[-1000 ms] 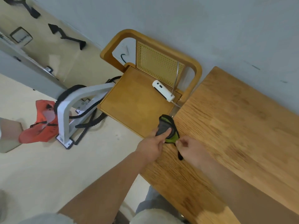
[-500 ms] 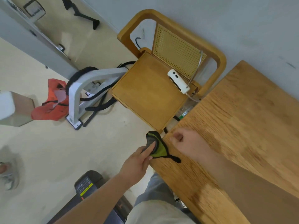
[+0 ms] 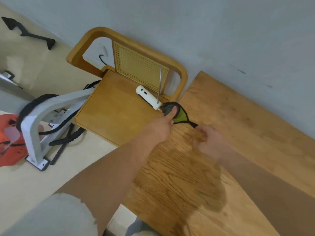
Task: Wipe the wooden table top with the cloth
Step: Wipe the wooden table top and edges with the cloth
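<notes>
The cloth (image 3: 181,117), green and grey with black edging, lies at the left edge of the wooden table top (image 3: 242,133), next to the chair. My left hand (image 3: 159,129) pinches it, with the thumb pressed on its grey upper side. My right hand (image 3: 210,142) rests on the table just right of the cloth's black tail. Its fingers are curled and blurred, and I see nothing in them.
A wooden chair (image 3: 109,114) with a cane back stands against the table's left edge, with a white device (image 3: 148,97) on its seat. On the floor to the left are a white frame (image 3: 34,126) with black straps and an orange bag (image 3: 8,147). A grey wall runs behind.
The cloth and my left hand have slid away from me along the table's left edge, up to the chair's corner. My right hand has followed on the table top.
</notes>
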`<action>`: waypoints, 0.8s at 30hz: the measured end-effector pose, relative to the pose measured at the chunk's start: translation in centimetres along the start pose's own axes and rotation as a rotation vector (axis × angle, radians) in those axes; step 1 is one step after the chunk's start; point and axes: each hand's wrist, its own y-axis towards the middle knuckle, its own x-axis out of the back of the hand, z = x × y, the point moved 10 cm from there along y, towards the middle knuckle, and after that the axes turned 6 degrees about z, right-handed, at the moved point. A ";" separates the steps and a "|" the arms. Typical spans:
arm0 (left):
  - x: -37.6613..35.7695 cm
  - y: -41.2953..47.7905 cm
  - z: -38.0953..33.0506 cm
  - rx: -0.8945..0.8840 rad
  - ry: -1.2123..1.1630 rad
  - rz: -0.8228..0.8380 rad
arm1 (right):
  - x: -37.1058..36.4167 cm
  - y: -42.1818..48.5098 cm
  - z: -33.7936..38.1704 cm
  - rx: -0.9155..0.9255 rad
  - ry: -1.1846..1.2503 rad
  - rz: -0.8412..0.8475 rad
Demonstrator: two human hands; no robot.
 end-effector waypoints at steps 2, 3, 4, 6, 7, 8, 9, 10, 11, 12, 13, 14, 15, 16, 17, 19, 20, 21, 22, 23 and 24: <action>1.2 4.0 -2.1 -0.025 0.066 0.008 | 2.5 0.9 -1.6 -0.045 -0.029 -0.014; 1.6 5.7 -2.9 -0.017 0.114 0.005 | 3.7 1.5 -2.2 -0.065 -0.048 -0.029; 1.9 7.0 -3.5 -0.001 0.159 -0.001 | 4.9 2.1 -2.6 -0.081 -0.068 -0.047; 1.9 8.3 -4.4 0.034 0.209 -0.013 | 6.8 3.5 -2.9 -0.103 -0.093 -0.079; 1.7 8.2 -4.6 0.042 0.213 -0.026 | 7.4 4.0 -3.0 -0.118 -0.097 -0.074; 1.4 7.6 -4.5 0.040 0.206 -0.045 | 7.8 4.4 -3.0 -0.137 -0.119 -0.058; 1.0 6.6 -4.1 0.036 0.191 -0.065 | 8.1 4.8 -3.0 -0.160 -0.174 -0.045; 0.6 5.3 -3.5 0.032 0.176 -0.082 | 8.5 5.1 -3.0 -0.189 -0.251 -0.039; 0.1 4.0 -2.9 0.026 0.169 -0.100 | 8.8 5.4 -3.2 -0.221 -0.328 -0.035; -0.1 2.7 -2.5 0.012 0.176 -0.125 | 9.2 5.7 -3.4 -0.259 -0.393 -0.029; -0.2 1.5 -2.4 -0.007 0.203 -0.152 | 9.5 6.0 -3.7 -0.294 -0.438 -0.015; -0.2 0.8 -2.5 -0.032 0.247 -0.174 | 9.6 6.3 -3.9 -0.320 -0.455 0.002; -0.2 0.3 -2.7 -0.056 0.297 -0.183 | 9.7 6.6 -4.1 -0.334 -0.443 0.017; -0.1 0.4 -2.9 -0.075 0.333 -0.182 | 9.8 6.8 -4.4 -0.340 -0.413 0.026; 0.2 0.8 -3.2 -0.086 0.349 -0.170 | 9.9 7.1 -4.6 -0.341 -0.380 0.029; 1.4 2.9 -3.8 -0.087 0.318 -0.132 | 10.2 7.4 -5.0 -0.344 -0.320 0.028; 2.1 4.4 -4.3 -0.093 0.291 -0.118 | 10.3 7.4 -5.1 -0.346 -0.294 0.027; 2.8 6.1 -5.0 -0.104 0.271 -0.109 | 10.3 7.4 -5.3 -0.349 -0.272 0.028; 3.5 8.1 -5.9 -0.119 0.265 -0.100 | 10.3 7.4 -5.4 -0.353 -0.253 0.029; 4.1 10.1 -6.8 -0.133 0.268 -0.090 | 10.2 7.6 -5.6 -0.355 -0.236 0.029; 4.7 12.1 -7.7 -0.147 0.270 -0.076 | 10.1 7.7 -5.7 -0.357 -0.220 0.027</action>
